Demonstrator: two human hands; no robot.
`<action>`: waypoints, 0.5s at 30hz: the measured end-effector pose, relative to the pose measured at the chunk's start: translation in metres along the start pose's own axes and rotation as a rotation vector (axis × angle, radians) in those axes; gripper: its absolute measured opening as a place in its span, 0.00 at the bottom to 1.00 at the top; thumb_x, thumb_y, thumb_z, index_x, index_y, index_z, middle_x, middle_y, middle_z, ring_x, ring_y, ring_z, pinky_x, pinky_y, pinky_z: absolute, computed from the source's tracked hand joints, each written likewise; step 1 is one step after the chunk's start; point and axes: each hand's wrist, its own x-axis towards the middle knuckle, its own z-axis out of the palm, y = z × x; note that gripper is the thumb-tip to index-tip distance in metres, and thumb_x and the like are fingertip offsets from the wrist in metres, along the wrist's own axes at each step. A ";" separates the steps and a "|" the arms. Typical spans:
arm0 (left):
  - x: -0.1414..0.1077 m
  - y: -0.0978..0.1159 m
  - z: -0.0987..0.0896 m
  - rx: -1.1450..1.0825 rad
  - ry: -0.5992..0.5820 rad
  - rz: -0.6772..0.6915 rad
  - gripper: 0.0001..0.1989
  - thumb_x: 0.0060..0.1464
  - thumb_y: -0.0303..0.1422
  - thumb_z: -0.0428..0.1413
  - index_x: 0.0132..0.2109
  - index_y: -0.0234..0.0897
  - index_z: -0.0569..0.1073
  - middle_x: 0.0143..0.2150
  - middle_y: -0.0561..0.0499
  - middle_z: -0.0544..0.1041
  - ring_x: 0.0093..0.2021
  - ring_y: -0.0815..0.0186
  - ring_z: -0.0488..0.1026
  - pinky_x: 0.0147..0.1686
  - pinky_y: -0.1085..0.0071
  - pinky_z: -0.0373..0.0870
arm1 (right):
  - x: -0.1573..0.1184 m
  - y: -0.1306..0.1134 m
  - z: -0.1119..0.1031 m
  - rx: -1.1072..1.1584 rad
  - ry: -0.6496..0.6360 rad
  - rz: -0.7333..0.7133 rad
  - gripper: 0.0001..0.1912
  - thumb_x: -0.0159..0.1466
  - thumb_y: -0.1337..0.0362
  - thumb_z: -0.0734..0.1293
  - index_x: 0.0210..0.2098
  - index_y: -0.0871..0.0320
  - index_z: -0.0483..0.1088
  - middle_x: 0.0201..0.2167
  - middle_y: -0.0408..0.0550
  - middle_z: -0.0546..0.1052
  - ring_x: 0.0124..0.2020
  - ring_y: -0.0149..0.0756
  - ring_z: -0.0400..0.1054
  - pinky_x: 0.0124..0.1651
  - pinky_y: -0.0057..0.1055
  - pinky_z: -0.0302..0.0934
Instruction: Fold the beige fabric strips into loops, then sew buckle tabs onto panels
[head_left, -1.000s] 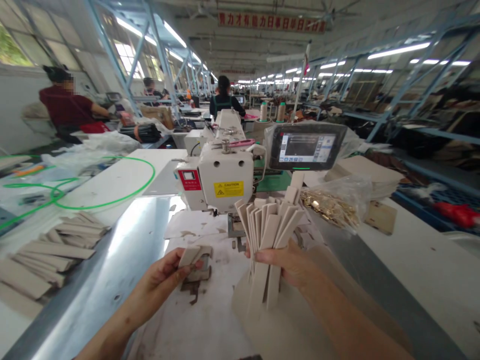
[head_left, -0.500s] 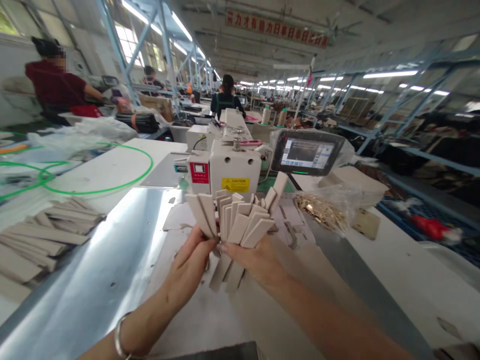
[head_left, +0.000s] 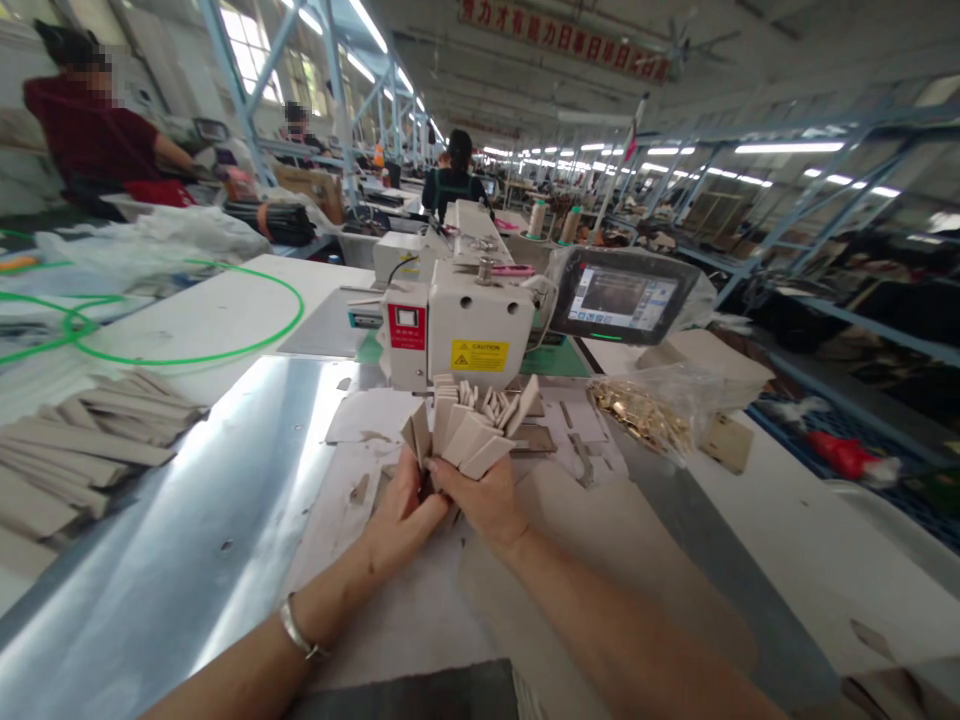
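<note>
Fingers of the right hand (head_left: 486, 498) clasp a fanned bundle of flat, pale beige strips (head_left: 465, 440), while those of the left hand (head_left: 403, 515) grip a smaller group of strips (head_left: 417, 434) just beside it. Both stand roughly upright before the white sewing machine (head_left: 480, 315). Each strip looks light and fairly stiff, probably not fragile; loose ones could slide, so gripping below the splayed tips seems best.

Pale blue frames (head_left: 335, 90) line both sides; tube lights (head_left: 789, 148) recede in rows beneath the grey ceiling (head_left: 420, 50); at left, a bright multi-paned window (head_left: 247, 50); overhead, a lettered red banner (head_left: 562, 38).
</note>
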 end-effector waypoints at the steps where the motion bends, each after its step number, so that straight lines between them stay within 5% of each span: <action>1: 0.000 -0.003 0.002 -0.001 -0.018 0.029 0.30 0.46 0.32 0.57 0.58 0.36 0.64 0.54 0.45 0.74 0.59 0.53 0.70 0.63 0.55 0.66 | 0.000 0.001 -0.001 0.002 -0.028 -0.005 0.29 0.49 0.58 0.78 0.48 0.59 0.72 0.46 0.52 0.81 0.45 0.44 0.76 0.53 0.41 0.72; 8: -0.003 -0.030 0.007 -0.010 -0.037 0.173 0.42 0.44 0.30 0.64 0.65 0.39 0.57 0.61 0.40 0.70 0.60 0.52 0.70 0.63 0.53 0.67 | -0.005 -0.001 -0.008 -0.028 -0.127 -0.075 0.36 0.45 0.62 0.81 0.52 0.55 0.69 0.48 0.47 0.80 0.48 0.42 0.75 0.55 0.38 0.70; 15: -0.002 -0.035 0.011 -0.030 -0.010 0.220 0.49 0.42 0.33 0.69 0.68 0.40 0.54 0.61 0.40 0.70 0.63 0.50 0.68 0.64 0.50 0.66 | -0.005 -0.003 -0.007 -0.011 -0.171 -0.066 0.30 0.45 0.60 0.80 0.46 0.56 0.73 0.44 0.47 0.81 0.45 0.43 0.76 0.53 0.38 0.71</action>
